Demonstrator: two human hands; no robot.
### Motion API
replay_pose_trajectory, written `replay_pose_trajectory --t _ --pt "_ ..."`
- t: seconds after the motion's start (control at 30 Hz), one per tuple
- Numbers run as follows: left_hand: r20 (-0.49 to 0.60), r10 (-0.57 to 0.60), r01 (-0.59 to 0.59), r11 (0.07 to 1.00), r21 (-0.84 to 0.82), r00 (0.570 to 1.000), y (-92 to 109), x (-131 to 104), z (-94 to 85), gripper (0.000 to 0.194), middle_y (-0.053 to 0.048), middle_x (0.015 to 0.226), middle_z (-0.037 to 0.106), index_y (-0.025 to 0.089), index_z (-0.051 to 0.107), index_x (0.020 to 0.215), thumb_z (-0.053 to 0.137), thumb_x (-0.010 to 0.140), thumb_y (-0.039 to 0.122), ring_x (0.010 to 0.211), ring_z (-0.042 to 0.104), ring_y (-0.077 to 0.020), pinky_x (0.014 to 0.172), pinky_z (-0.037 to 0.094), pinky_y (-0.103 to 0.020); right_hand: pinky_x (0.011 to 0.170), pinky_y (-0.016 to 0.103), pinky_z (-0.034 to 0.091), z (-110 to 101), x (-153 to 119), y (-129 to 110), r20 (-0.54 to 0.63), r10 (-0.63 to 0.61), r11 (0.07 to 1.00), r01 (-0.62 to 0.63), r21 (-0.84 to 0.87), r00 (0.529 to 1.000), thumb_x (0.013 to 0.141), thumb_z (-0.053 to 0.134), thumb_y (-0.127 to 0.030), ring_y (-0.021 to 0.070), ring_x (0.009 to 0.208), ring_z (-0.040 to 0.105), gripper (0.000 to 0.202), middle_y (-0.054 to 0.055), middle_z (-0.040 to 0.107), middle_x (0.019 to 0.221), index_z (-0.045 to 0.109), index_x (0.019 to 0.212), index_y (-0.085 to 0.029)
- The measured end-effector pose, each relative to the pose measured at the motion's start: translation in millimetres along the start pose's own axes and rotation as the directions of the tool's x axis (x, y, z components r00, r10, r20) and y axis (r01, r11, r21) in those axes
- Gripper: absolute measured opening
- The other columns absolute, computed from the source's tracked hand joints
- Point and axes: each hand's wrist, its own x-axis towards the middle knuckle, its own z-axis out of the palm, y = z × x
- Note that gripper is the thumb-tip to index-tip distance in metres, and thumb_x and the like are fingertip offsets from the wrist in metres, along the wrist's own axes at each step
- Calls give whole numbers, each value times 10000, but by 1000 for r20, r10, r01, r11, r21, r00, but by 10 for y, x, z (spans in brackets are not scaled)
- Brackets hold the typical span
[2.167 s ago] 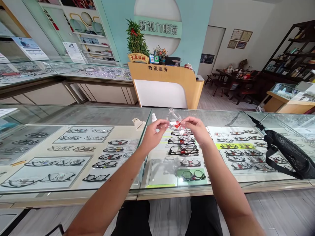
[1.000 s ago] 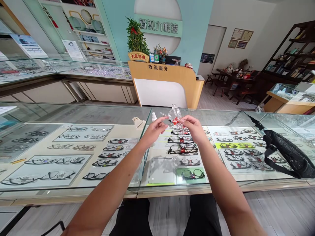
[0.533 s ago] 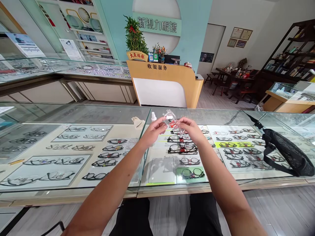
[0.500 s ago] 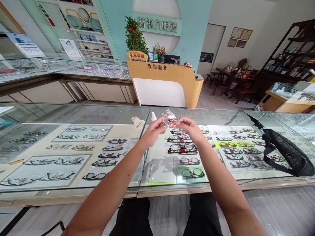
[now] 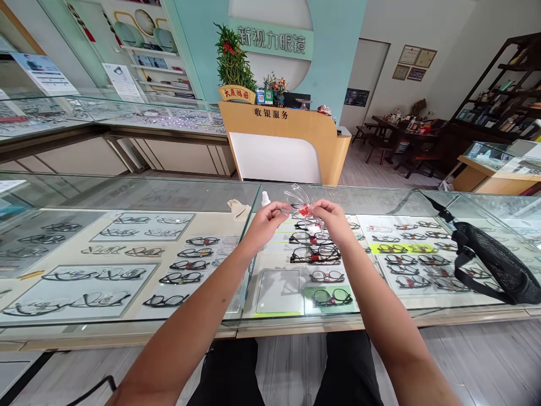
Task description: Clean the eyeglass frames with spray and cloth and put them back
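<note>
A pair of clear-framed eyeglasses [image 5: 297,194] with a red label is held over the glass counter, its see-through temples pointing up and away from me. My left hand [image 5: 267,225] pinches the left side of the frame, fingers curled. On the other side my right hand [image 5: 332,221] grips the frame near the red label between thumb and fingers. Just behind my left hand stands a small white bottle [image 5: 265,198]. A beige cloth [image 5: 239,210] lies crumpled left of it on the glass. My fingers hide parts of the frame.
Rows of dark eyeglasses [image 5: 315,255] lie inside the glass display counter [image 5: 249,326] under my arms. A black mesh bag [image 5: 492,262] with straps rests on the counter at right. Beyond the counter stands a wooden cashier desk [image 5: 333,152] with a plant [image 5: 234,62].
The eyeglasses have turned in my fingers, and their temples now fan out upward. Both hands have shifted slightly to the right; they still hold the frame.
</note>
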Motion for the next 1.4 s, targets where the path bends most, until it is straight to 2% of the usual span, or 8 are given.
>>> replay_pose_trajectory --t 0.1,0.2,0.33,0.53,0.67,0.83,1.2,1.4 --pt "-9 135 -134 991 9 991 10 -18 -30 473 33 842 529 259 694 1342 790 908 423 789 540 -168 785 473 -326 710 330 442 -52 7 0 76 92 996 -91 -12 993 767 882 -442 194 755 647 210 -6 772 756 791 784 -253" --pt "46 274 -278 953 117 961 52 -54 -85 742 -74 1265 692 276 575 1551 843 870 401 1079 673 -221 961 544 -368 742 328 447 -90 3 -36 159 134 991 -131 -27 978 741 869 -404 177 747 645 180 -17 778 800 789 758 -243" --pt "165 275 -308 922 235 947 121 -101 -121 862 -143 1665 606 289 528 1635 886 870 465 1418 640 -328 1094 553 -438 794 333 460 -100 -6 -78 155 126 992 -123 -25 980 738 838 -378 164 728 599 146 -31 736 757 786 719 -243" --pt "60 254 -258 893 369 965 143 -103 -128 738 -94 1440 765 294 697 1481 937 834 556 1221 723 -311 1043 562 -457 813 333 469 -121 -10 -68 203 116 992 -102 -79 972 805 821 -384 172 768 628 140 -25 758 820 798 796 -246" --pt "-32 281 -254 906 339 959 104 -77 -160 702 -92 1452 765 295 705 1445 927 841 577 1193 728 -294 1016 559 -441 724 315 477 -198 0 -104 150 131 987 -143 71 980 815 875 -552 197 811 727 324 -9 796 942 777 917 -260" --pt "-232 385 -318 906 280 893 135 -61 -139 718 -108 1531 731 289 646 1514 901 889 535 1221 729 -283 1014 569 -424 811 347 562 -172 -25 -200 -11 -120 983 120 137 993 851 889 -551 203 889 764 346 35 859 1149 818 1059 -283" --pt "-351 635 -583 772 252 688 1306 299 -30 718 -90 1558 718 345 653 1572 907 909 457 1251 751 -290 975 615 -411 996 444 661 125 103 -1305 -318 -587 790 612 -25 745 1053 705 -534 257 1139 810 321 90 815 1288 828 1240 -302" --pt "-422 646 -613 755 230 637 1520 245 39 722 -84 1568 723 333 674 1560 933 892 427 1246 768 -291 980 629 -416 1062 509 657 222 -139 -1406 -272 -723 690 684 -235 635 1056 739 -438 294 1261 779 386 58 766 1475 791 1436 -393"
